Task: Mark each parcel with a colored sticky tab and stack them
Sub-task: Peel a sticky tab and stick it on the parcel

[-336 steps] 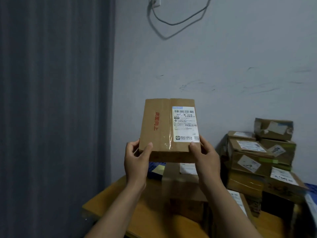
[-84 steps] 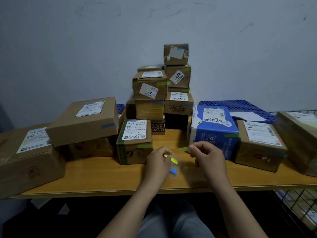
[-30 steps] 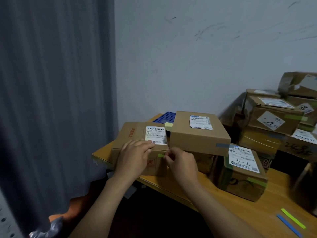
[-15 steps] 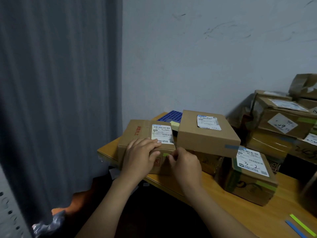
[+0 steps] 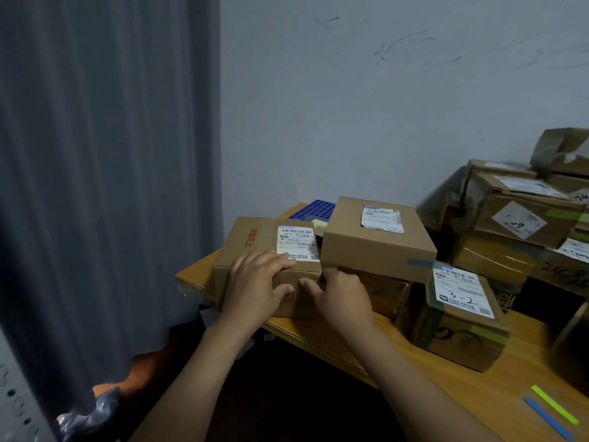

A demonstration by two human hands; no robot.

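Observation:
A brown parcel with a white shipping label and red print lies at the left end of the wooden table. My left hand grips its front top edge, fingers on top and thumb on the front face. My right hand presses its fingertips against the parcel's front right corner, and the green sticky tab is hidden under them. Two spare tab strips, one green and one blue, lie on the table at the lower right.
A second brown box rests on another just right of the parcel. A box marked 3-2 stands further right, with a tall stack of parcels behind it. A grey curtain hangs at the left, and a blue crate sits by the wall.
My right hand has closed in on the parcel's front right corner and now covers the green tab. My left hand stays on the parcel's front edge.

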